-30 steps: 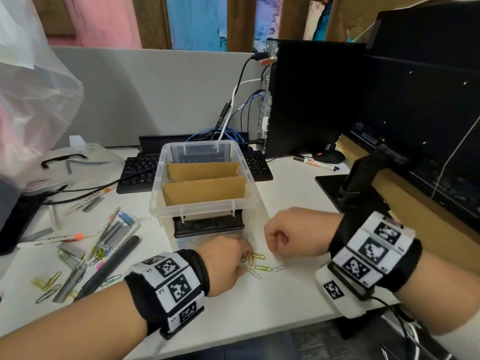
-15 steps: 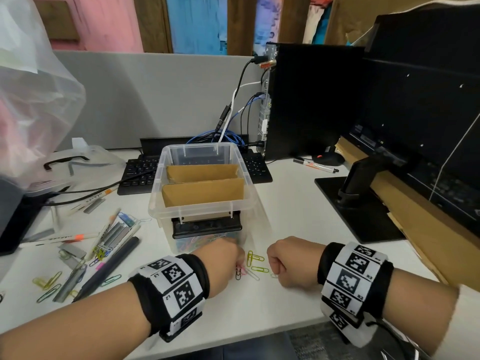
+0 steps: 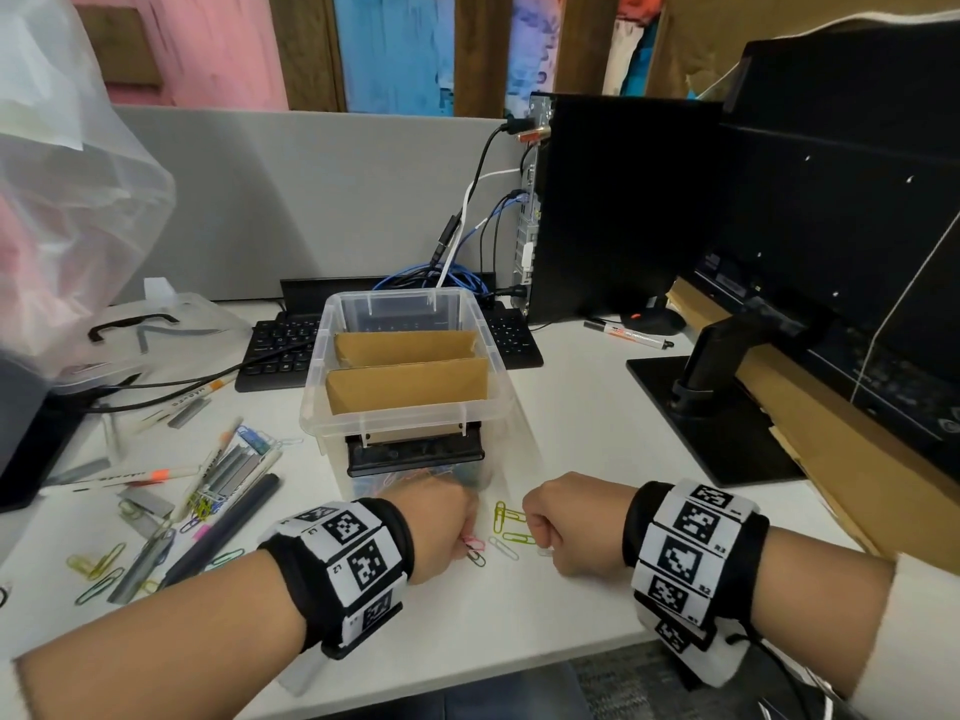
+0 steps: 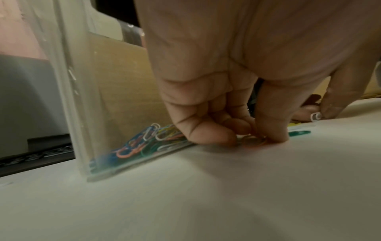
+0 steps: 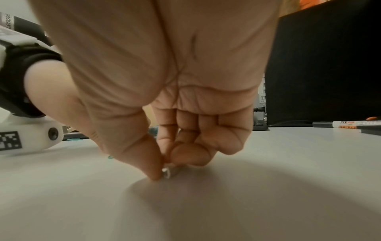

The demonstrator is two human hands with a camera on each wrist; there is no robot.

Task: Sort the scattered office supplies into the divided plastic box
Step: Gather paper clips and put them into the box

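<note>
1. White desk spreads beneath everything, with a black monitor on its stand at the right and a black keyboard at the back.
2. Clear plastic box stands at the desk's centre, split by two brown cardboard dividers; its nearest compartment holds a heap of coloured paper clips, seen through the front wall in the left wrist view.
3. Scattered supplies lie to the left of the box: pens, a dark marker, grey staple strips and loose clips. Another marker lies near the monitor stand.
4. Left hand is down on the desk just in front of the box, fingers curled and fingertips pinching a small bunch of clips, a pink clip showing at its edge.
5. Right hand rests close beside it, thumb and forefinger pinched on a white paper clip at the desk surface, remaining fingers tucked into the palm.
6. Yellow and green clips lie flat on the desk between the two hands, apart from both.
</note>
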